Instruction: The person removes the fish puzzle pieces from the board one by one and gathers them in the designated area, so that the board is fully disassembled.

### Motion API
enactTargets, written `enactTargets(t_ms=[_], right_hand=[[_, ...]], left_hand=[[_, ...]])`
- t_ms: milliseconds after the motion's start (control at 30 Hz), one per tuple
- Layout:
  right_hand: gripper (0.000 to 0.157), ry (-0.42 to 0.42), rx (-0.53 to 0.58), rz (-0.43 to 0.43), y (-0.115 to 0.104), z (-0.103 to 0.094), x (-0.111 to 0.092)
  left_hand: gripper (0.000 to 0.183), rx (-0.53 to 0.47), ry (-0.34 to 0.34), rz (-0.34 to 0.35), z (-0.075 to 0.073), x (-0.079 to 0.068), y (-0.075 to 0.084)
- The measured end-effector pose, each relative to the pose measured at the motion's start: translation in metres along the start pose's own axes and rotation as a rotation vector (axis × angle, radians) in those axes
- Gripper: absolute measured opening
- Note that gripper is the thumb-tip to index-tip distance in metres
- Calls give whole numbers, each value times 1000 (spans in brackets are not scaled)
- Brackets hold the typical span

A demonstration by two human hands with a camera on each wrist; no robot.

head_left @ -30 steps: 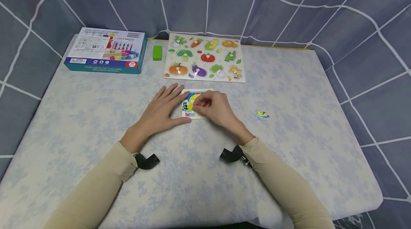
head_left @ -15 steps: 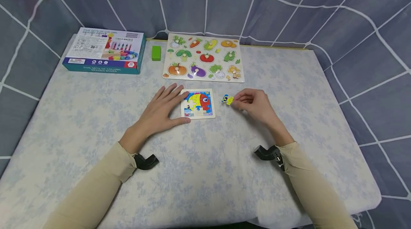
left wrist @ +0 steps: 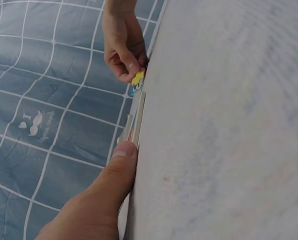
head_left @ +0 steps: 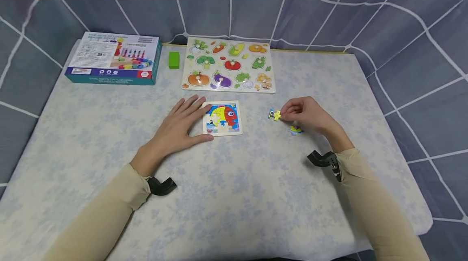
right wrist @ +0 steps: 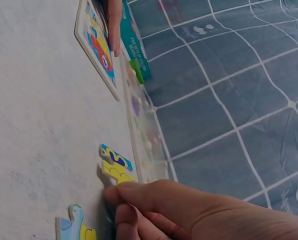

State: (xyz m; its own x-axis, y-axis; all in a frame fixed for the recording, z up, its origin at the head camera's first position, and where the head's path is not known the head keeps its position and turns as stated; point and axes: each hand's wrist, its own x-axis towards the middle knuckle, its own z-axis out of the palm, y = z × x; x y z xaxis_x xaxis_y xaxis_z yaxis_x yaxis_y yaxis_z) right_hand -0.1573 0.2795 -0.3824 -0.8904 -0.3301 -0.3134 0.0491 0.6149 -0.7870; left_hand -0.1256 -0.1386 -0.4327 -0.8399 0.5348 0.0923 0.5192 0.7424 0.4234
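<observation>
My right hand (head_left: 310, 115) pinches a yellow and blue jigsaw piece (head_left: 274, 114) between thumb and fingertips, to the right of the small fish puzzle (head_left: 224, 134). The right wrist view shows this piece (right wrist: 117, 169) close over the tabletop. A second jigsaw piece (head_left: 295, 131), blue and yellow, lies just in front of that hand. With its fingers spread, my left hand (head_left: 175, 127) rests at the puzzle's left side, index finger and thumb at the frame. Inside the frame, pieces form a yellow and red fish, with bare wood showing in its lower part.
Behind the fish puzzle lies a vegetable peg board (head_left: 228, 66). A green block (head_left: 174, 60) stands to its left, beside a teal and white bead-toy box (head_left: 113, 58). A grey gridded curtain (head_left: 256, 5) encloses the patterned table (head_left: 234, 196) at the back and sides.
My right hand has moved from over the puzzle to the right, bringing the yellow and blue jigsaw piece out of the frame area. My left hand has stayed at the puzzle's left side.
</observation>
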Motion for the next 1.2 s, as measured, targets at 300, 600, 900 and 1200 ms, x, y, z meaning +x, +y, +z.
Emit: enactTargets(t_ms=[300, 600, 900, 1200], right_hand=[[14, -84, 13, -30, 3, -6, 3], [11, 38, -198, -65, -7, -2, -3], [7, 258, -315, -186, -18, 19, -9], [9, 212, -205, -314, -73, 87, 14]], left_hand=[[96, 3, 2, 1, 1, 0, 2], [96, 14, 9, -1, 1, 1, 2], [97, 18, 10, 11, 0, 1, 2], [96, 10, 16, 5, 0, 1, 2]])
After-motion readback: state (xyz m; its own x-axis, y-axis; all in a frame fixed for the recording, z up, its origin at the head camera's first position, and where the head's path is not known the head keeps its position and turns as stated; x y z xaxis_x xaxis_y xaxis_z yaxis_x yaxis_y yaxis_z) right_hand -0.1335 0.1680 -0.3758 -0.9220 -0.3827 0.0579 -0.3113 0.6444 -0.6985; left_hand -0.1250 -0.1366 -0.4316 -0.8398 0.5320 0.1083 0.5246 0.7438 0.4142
